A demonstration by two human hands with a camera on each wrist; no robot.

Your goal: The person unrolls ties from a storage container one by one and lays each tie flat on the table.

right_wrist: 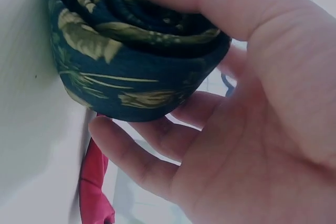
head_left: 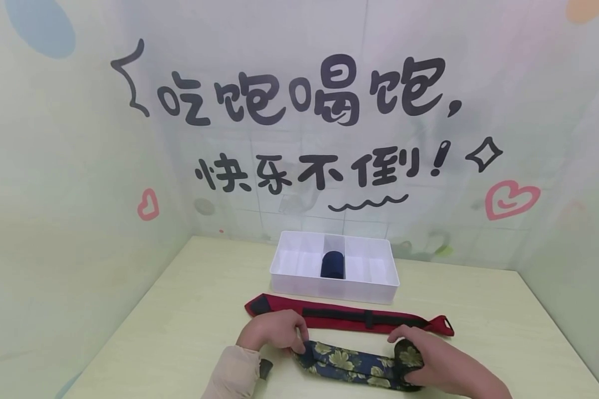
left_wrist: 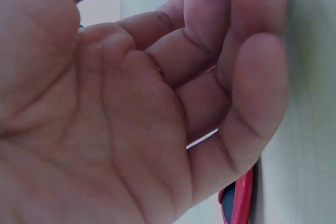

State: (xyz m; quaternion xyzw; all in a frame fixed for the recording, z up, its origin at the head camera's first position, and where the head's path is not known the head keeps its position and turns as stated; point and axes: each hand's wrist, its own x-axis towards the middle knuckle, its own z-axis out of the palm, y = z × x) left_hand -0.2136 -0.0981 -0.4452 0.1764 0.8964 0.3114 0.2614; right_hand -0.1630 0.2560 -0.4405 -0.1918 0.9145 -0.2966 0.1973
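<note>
A dark blue necktie with yellow-green flowers [head_left: 349, 363] lies along the front of the table, its right part wound into a roll. The right hand [head_left: 441, 360] grips that roll; in the right wrist view the thumb lies over the coiled side of the roll [right_wrist: 136, 80] and the fingers curve beneath. At the tie's left end, the left hand [head_left: 278, 328] pinches the tip between thumb and fingers. Its palm and curled fingers [left_wrist: 210, 93] fill the left wrist view, where the pinch itself is out of sight. Just behind both hands stretches a red necktie [head_left: 336, 321], underside up.
Behind the red tie stands a white divided box [head_left: 324, 286]. A dark blue roll [head_left: 333, 266] sits in its middle compartment. A small dark object [head_left: 265, 368] shows beside the left wrist. Printed wall sheets [head_left: 299, 221] enclose the pale table [head_left: 169, 327] at the back and sides.
</note>
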